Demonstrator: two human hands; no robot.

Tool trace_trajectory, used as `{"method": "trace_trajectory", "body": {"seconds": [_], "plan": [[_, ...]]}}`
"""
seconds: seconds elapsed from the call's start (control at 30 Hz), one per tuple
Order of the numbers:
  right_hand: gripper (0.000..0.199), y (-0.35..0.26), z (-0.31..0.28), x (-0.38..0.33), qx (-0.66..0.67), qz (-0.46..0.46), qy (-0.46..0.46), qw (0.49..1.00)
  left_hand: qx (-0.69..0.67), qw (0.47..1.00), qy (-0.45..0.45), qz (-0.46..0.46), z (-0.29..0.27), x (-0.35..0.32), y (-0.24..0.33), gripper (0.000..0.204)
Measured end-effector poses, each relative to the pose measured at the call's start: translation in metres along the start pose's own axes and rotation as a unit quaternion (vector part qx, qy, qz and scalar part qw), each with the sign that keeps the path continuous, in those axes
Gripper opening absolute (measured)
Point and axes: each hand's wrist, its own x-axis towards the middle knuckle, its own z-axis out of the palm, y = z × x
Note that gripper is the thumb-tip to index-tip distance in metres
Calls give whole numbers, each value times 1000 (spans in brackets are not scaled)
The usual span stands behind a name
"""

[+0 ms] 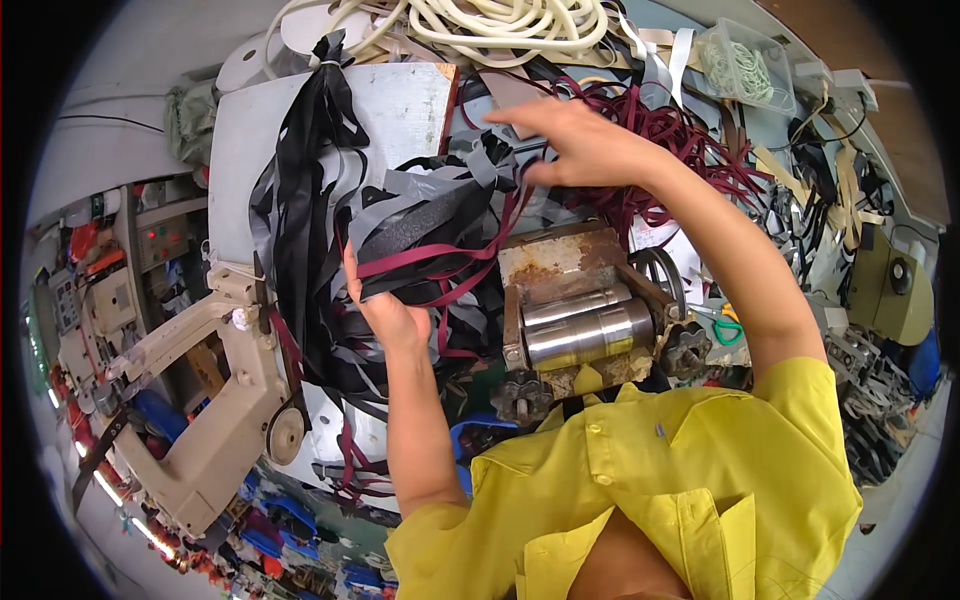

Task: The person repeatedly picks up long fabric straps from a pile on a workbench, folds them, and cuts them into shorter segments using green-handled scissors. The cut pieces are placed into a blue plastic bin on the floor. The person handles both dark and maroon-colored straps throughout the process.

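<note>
My left hand (385, 305) grips a bundle of black foam-like strips (425, 235) with maroon straps (440, 265) running across it, held over a heap of black and grey straps. My right hand (580, 140) reaches further out, fingers spread, touching the grey straps (480, 165) beside a tangle of maroon straps (680, 150). Between my arms stands a rusty roller machine (575, 310) with two shiny steel rollers. My sleeves are yellow.
A beige sewing machine (215, 400) stands at the left. A bunch of long black straps (310, 150) lies on a grey board (400, 100). Cream cords (500, 25) lie at the far edge, beside a clear plastic box (745, 65). Green-handled scissors (727, 328) rest right of the rollers.
</note>
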Motion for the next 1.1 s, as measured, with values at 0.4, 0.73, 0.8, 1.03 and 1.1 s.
{"method": "trace_trajectory", "body": {"seconds": [0.4, 0.73, 0.8, 1.03, 1.1], "plan": [[48, -63, -17, 30, 458, 118, -58, 879, -32, 999, -15, -8, -4, -20, 2, 33], [30, -93, -42, 76, 171, -15, 123, 977, 367, 907, -178, 103, 37, -8, 54, 94], [33, -101, -37, 84, 171, -48, 122, 976, 317, 926, -174, 105, 65, -9, 75, 92], [45, -105, -25, 67, 175, -94, 23, 980, 230, 955, 66, 175, 43, 25, 120, 25], [72, -57, 9, 37, 53, 5, -153, 987, 195, 966, 50, 162, 33, 27, 138, 27]]}}
